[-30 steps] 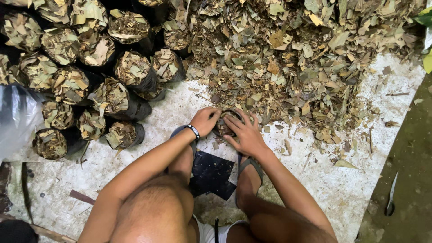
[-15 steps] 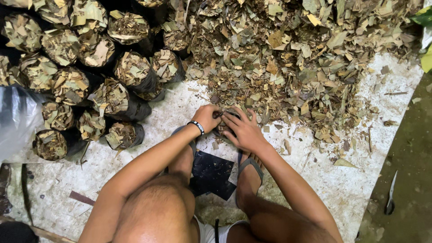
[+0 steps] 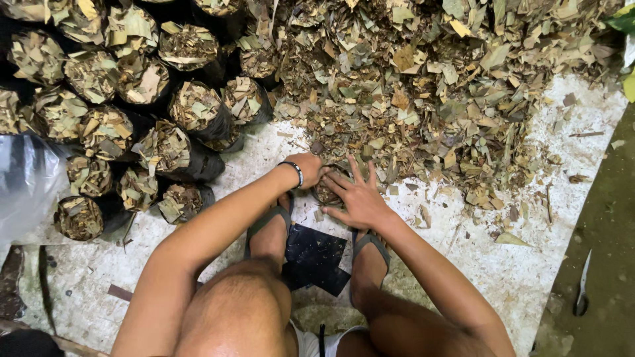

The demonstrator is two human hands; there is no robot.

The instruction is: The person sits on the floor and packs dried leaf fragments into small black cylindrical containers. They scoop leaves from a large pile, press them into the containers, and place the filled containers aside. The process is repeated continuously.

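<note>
Left hand (image 3: pixel 305 168) grip clenched on rim of small black bag (image 3: pixel 329 188), wristband on wrist. Right hand (image 3: pixel 357 195) flat, fingers spread – pressing on leaf fill at bag mouth, not grasping. Bag stands on white floor sheet (image 3: pixel 529 251) just ahead of sandalled feet, at edge of dry leaf pile (image 3: pixel 430 86). Flat black empty bags (image 3: pixel 314 258) between feet. Filled black bags (image 3: pixel 132 112) clustered left – clear plastic sheet (image 3: pixel 26 178) far left. Knife (image 3: pixel 582 284) on ground at right.
</note>
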